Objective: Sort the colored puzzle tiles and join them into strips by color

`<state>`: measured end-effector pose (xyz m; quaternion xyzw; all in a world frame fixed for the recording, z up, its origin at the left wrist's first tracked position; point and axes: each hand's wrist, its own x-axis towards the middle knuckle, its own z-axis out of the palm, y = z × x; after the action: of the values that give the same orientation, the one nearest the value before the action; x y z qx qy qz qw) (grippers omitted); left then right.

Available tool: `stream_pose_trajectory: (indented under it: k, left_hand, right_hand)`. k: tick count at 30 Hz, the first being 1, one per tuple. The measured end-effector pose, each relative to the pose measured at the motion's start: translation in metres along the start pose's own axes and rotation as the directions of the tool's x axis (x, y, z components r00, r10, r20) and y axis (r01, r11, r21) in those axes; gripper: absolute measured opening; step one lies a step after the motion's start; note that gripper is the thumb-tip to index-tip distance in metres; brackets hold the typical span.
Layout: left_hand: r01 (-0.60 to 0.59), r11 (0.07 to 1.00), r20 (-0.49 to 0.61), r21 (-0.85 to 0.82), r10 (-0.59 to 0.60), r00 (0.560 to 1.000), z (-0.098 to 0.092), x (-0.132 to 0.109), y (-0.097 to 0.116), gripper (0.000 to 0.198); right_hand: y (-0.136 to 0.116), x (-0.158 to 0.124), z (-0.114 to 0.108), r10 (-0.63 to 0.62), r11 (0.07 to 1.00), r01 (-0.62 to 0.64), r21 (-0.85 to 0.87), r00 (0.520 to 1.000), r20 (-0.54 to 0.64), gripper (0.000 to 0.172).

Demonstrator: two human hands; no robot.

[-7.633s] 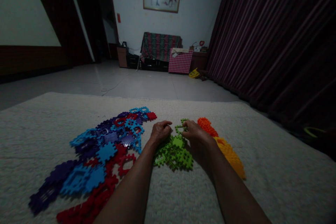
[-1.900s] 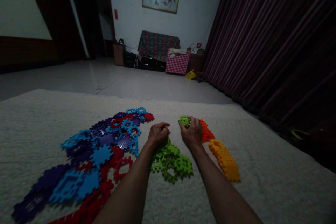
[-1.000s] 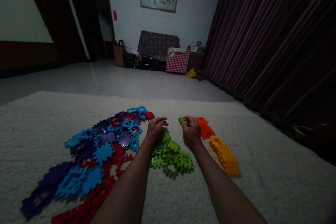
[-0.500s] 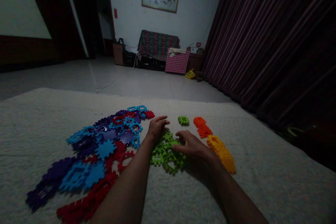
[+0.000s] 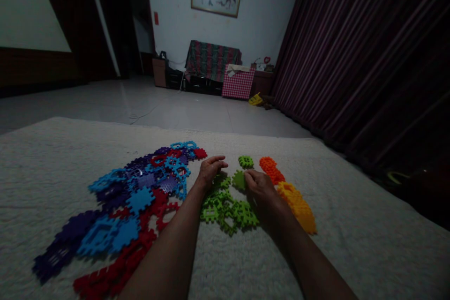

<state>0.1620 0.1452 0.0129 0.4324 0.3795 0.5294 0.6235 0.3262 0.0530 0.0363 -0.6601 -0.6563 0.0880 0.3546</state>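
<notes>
My right hand [image 5: 260, 186] pinches a solid green toothed building tile [image 5: 239, 180] by its right edge, just above the cloth. My left hand [image 5: 211, 170] is open, fingers stretched to the right, over the upper left edge of a loose heap of green tiles [image 5: 228, 208]. Its palm side is hidden. Beyond the held tile lies a small stack of green tiles [image 5: 245, 161]. To the right of my right hand are an overlapping row of orange tiles [image 5: 270, 168] and a row of yellow tiles [image 5: 297, 206].
A wide mixed pile of blue tiles [image 5: 140, 200], purple tiles [image 5: 75, 232] and red tiles [image 5: 119, 262] spreads left of my left forearm. Everything lies on a pale quilted cloth [image 5: 351, 225]. Beyond its far edge are a tiled floor [image 5: 197, 112] and a dark curtain [image 5: 351, 56].
My right hand has closed on a green tile and lifted it from the heap, shifting slightly right and toward the small green stack. My left hand has stayed nearly still.
</notes>
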Motion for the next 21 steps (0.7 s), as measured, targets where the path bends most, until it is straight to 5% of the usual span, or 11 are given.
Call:
stream_pose_trajectory:
  k: [6,10,14,21]
  left_hand:
    - [0.03,0.999,0.008,-0.019,-0.03,1.0,0.0,0.0,-0.001,0.046]
    - [0.049,0.998,0.031,-0.033,-0.048,0.998,-0.001,0.0,-0.002,0.047]
    - [0.048,0.998,0.013,-0.031,-0.048,0.999,0.001,-0.003,0.002,0.046]
    - [0.001,1.0,0.002,-0.016,-0.001,1.0,0.001,-0.002,0.001,0.038]
  right_hand:
    - [0.025,0.005,0.015,0.057,0.972,-0.067,-0.224,0.997,-0.051,0.027]
    - [0.035,0.007,0.02,0.032,0.968,-0.025,-0.25,0.999,0.026,0.055]
    - [0.037,0.005,0.016,0.059,0.974,-0.027,-0.225,0.989,0.137,0.064]
    - [0.021,-0.002,0.006,0.093,0.973,-0.052,-0.224,0.98,0.175,0.042]
